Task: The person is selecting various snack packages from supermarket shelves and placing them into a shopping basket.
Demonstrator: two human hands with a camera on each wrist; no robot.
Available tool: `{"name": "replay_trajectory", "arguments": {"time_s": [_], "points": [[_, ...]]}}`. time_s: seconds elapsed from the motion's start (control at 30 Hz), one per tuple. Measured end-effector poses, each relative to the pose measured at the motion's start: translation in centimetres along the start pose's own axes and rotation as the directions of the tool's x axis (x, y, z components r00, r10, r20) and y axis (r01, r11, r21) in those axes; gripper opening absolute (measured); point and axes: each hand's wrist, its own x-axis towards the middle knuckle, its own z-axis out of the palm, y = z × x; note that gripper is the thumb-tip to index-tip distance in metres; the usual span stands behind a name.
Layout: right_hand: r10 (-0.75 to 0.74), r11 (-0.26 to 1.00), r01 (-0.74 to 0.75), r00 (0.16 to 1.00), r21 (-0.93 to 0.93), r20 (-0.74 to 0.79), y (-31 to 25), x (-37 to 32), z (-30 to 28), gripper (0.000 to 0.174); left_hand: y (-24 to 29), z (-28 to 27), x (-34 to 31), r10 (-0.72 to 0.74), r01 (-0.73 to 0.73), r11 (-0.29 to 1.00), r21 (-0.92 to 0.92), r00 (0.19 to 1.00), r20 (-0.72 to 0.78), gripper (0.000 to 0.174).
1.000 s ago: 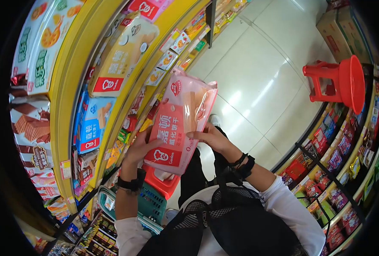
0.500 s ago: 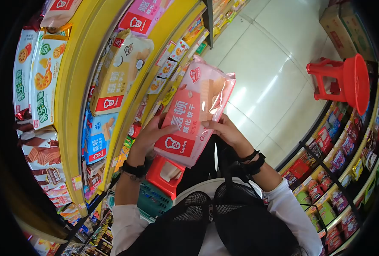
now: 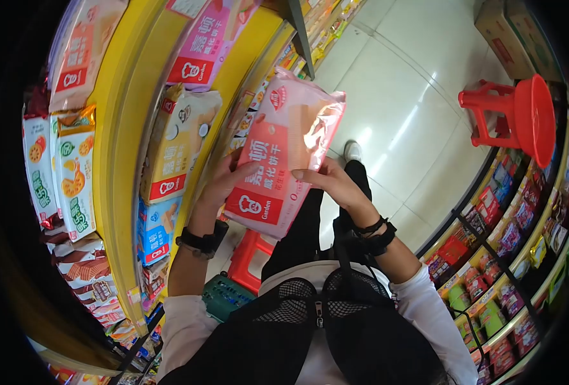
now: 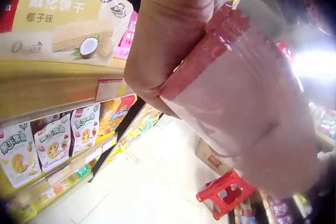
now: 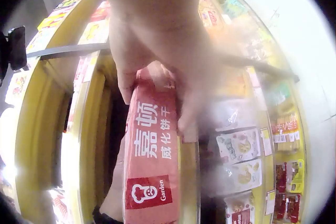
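A pink and red packet of wafer biscuits (image 3: pixel 268 186) is held in front of the body, its printed front facing up in the head view. My left hand (image 3: pixel 222 184) grips its left edge, thumb over the front and fingers behind. On the opposite edge, my right hand (image 3: pixel 334 185) pinches the packet with the thumb on top. In the left wrist view, the left hand (image 4: pixel 170 35) holds near a crimped red end of the packet (image 4: pixel 236 98). The right wrist view shows the packet's lettered side (image 5: pixel 149 150) beneath the right hand (image 5: pixel 157 35).
Yellow shelves (image 3: pixel 121 147) on the left carry a coconut wafer packet (image 3: pixel 180 151), a blue packet (image 3: pixel 158 230) and other snacks. A red stool (image 3: pixel 533 122) stands across the tiled aisle near cartons (image 3: pixel 515 42). Below are another red stool (image 3: pixel 246 260) and a green basket (image 3: pixel 226 296).
The shelf goods have shifted downward in the head view, and a shoe now shows on the floor beyond the packet. Both hands keep holding the wafer packet, which has moved little.
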Motion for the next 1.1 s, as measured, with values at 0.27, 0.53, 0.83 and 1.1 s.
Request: {"name": "replay_trajectory", "arguments": {"time_s": [0.27, 0.53, 0.83, 1.1], "points": [[0.097, 0.995, -0.092, 0.982, -0.034, 0.165, -3.5, 2.1, -6.2, 0.034, 4.9, 1.2, 1.5, 0.375, -0.294, 0.916, 0.272, 0.868, -0.325, 0.042], [0.145, 0.989, -0.142, 0.98, -0.038, 0.135, -5.2, 2.1, -12.4, 0.026, 10.5, 2.5, 4.8, 0.616, -0.214, 0.733, 0.646, 0.612, -0.496, 0.037], [0.158, 0.987, -0.158, 0.975, -0.014, 0.157, -5.8, 2.7, -14.5, 0.024, 14.0, 2.5, 9.3, 0.693, 0.046, 0.511, 0.858, 0.569, -0.443, 0.047], [0.163, 0.987, -0.163, 0.976, -0.011, 0.147, -5.4, 3.4, -14.8, 0.024, 15.6, 1.2, 11.1, 0.629, 0.057, 0.561, 0.826, 0.619, -0.471, 0.053]]}}
